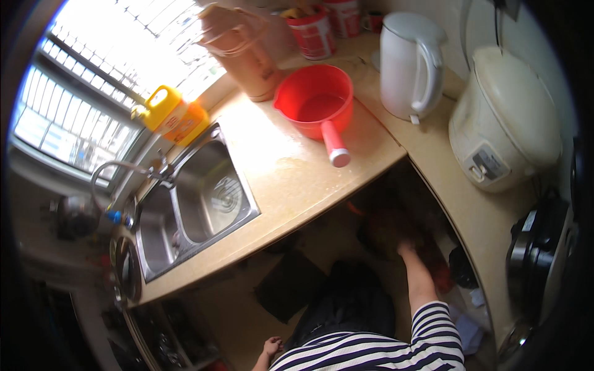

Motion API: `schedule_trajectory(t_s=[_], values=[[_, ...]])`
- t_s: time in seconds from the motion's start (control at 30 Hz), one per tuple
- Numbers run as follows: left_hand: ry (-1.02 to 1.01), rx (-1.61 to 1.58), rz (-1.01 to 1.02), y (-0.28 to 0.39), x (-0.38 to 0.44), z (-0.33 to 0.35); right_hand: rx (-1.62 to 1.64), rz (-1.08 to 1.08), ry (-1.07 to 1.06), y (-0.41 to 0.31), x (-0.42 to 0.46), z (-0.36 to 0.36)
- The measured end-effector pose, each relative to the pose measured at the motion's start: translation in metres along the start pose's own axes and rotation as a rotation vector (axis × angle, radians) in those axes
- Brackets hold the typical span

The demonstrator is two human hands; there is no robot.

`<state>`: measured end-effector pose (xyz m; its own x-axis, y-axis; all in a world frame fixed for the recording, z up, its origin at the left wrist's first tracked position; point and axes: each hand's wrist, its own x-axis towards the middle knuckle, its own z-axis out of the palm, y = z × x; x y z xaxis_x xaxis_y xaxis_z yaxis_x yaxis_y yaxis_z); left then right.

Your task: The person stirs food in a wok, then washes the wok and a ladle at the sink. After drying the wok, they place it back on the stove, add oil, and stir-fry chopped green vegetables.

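Observation:
My right hand [406,246] reaches down into the dark space below the worktop, beside a dim rounded object whose kind I cannot tell; whether the fingers hold it is hidden by shadow. My left hand [274,345] hangs low by my side, fingers curled, with no object visible in it. On the worktop [287,181] above, a red plastic dipper [320,92] rests with its handle towards the front edge. To its left lies a double-bowl steel sink [211,185] with a curved faucet [162,174].
Along the back stand a yellow jug [174,116], a thermos flask [246,60], a red tub [310,35] and a white electric kettle [410,65]. A cream rice cooker [506,120] and a black appliance [533,259] occupy the right. The counter edge overhangs my right arm.

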<state>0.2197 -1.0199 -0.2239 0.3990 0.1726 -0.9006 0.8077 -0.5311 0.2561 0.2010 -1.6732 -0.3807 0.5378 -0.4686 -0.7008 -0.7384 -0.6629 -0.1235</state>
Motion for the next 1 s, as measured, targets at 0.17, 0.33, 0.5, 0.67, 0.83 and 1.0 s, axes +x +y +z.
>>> schedule_trajectory(t_s=[0.17, 0.33, 0.5, 0.67, 0.83, 1.0], values=[[0.023, -0.097, -0.002, 0.012, -0.086, 0.023, 0.324, 0.027, 0.130, -0.035, -0.115, -0.078], [0.019, -0.222, 0.036, 0.008, -0.112, 0.029, 0.205, -0.193, -0.090, -0.034, -0.169, -0.070], [0.049, -0.198, 0.039, -0.027, -0.079, 0.015, -0.076, -0.164, -0.237, -0.036, -0.190, -0.041], [0.117, -0.309, 0.069, -0.046, -0.062, -0.032, -0.135, -0.141, -0.207, -0.081, -0.198, -0.031], [0.181, -0.367, 0.046, -0.068, -0.057, -0.103, -0.101, -0.317, -0.100, -0.206, -0.206, -0.051], [0.296, -0.322, 0.200, -0.057, -0.035, -0.177, 0.362, -0.706, 0.047, -0.366, -0.249, -0.111]])
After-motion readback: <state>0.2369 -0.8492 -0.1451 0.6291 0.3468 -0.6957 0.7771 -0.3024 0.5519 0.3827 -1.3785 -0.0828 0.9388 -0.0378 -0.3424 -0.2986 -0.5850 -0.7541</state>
